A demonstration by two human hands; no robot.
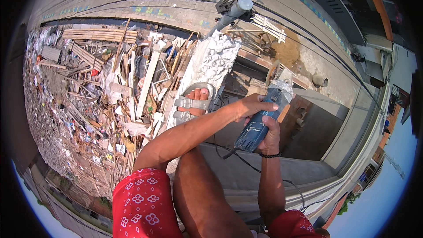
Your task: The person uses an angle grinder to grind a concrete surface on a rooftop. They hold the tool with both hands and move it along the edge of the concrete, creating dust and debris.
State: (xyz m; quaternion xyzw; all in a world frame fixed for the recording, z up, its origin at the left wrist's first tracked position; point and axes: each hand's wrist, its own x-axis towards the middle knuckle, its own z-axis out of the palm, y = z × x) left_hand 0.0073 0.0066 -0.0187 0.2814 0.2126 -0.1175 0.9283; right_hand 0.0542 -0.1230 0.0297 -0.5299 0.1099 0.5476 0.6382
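Observation:
A blue angle grinder [251, 135] is held in front of me by both hands, its guard and head pointing away from me. My left hand [254, 105] is closed over the grinder's front part, the thumb lying along the casing. My right hand [270, 135], with a dark beaded bracelet at its wrist, wraps the body from the right. The round disc [272, 72] stands edge-on at the far end, apparently clear of any surface; whether it spins I cannot tell. A dark cord [224, 153] hangs from the rear end.
My sandalled foot [194, 102] stands on a narrow wall top with broken white masonry [216, 55]. Timber and rubble [145, 79] lie far below left. A metal pole [235, 11] rises ahead, with cables [304, 35] crossing. On the right is a recessed opening [315, 128].

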